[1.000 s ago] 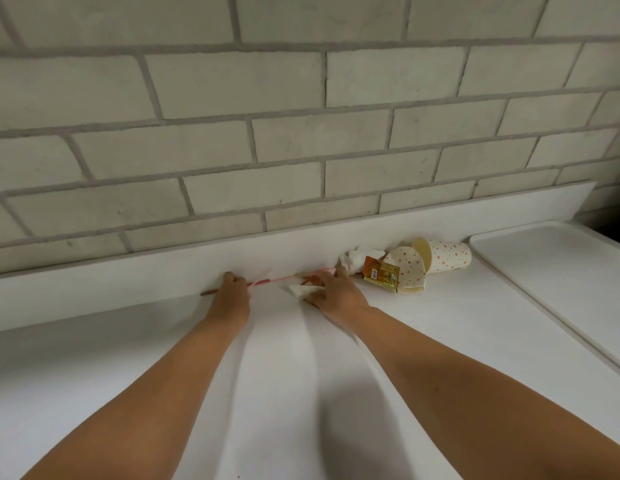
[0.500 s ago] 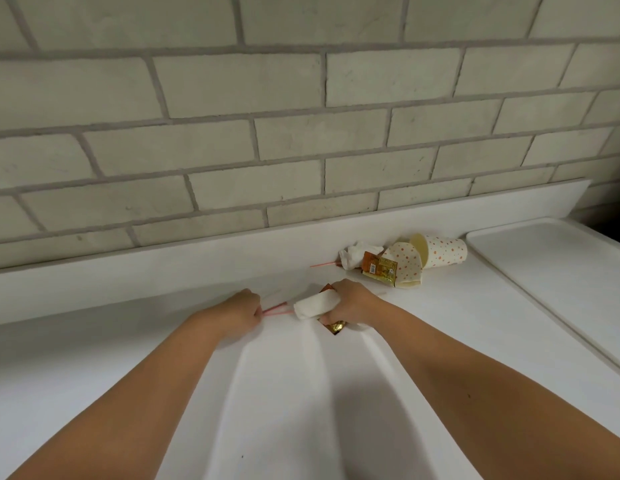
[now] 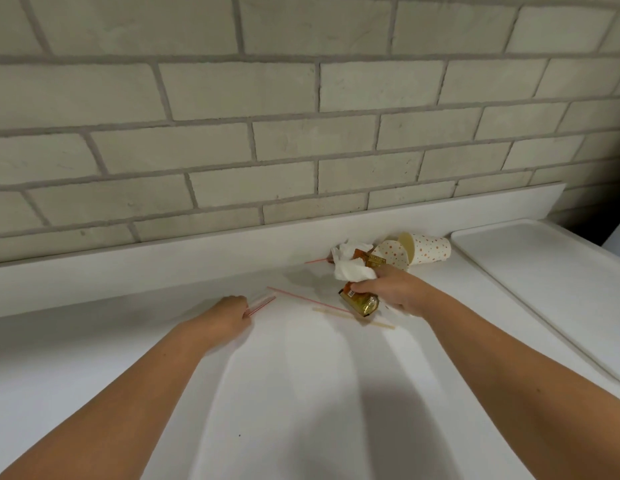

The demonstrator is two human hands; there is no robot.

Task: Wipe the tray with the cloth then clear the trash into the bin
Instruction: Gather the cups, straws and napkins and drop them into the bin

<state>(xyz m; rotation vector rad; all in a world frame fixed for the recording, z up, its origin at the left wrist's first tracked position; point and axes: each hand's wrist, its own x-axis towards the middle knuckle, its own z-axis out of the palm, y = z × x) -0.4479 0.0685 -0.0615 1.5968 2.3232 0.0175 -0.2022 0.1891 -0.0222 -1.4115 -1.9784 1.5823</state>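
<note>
My right hand [image 3: 396, 292] grips a crumpled white napkin [image 3: 351, 270] and a gold-and-orange wrapper [image 3: 360, 301] just above the white counter. My left hand [image 3: 229, 315] pinches the end of a short red-striped straw [image 3: 261, 305] lying on the counter. A longer red straw [image 3: 310, 301] and a pale stick [image 3: 353, 317] lie between the hands. Against the back ledge sits a heap of trash: two dotted paper cups [image 3: 428, 249], a white tissue [image 3: 346, 249] and an orange packet [image 3: 365, 256]. The white tray [image 3: 550, 285] lies at the right. No bin or cloth shows.
A white ledge [image 3: 197, 258] runs along the back under a grey brick wall [image 3: 301, 116]. The tray's long edge borders the counter on the right, and a dark gap [image 3: 609, 209] shows beyond it at the far right.
Both hands drew back from the ledge. My right hand picked up the napkin and wrapper and moved right toward the heap. My left hand pulled a straw toward me.
</note>
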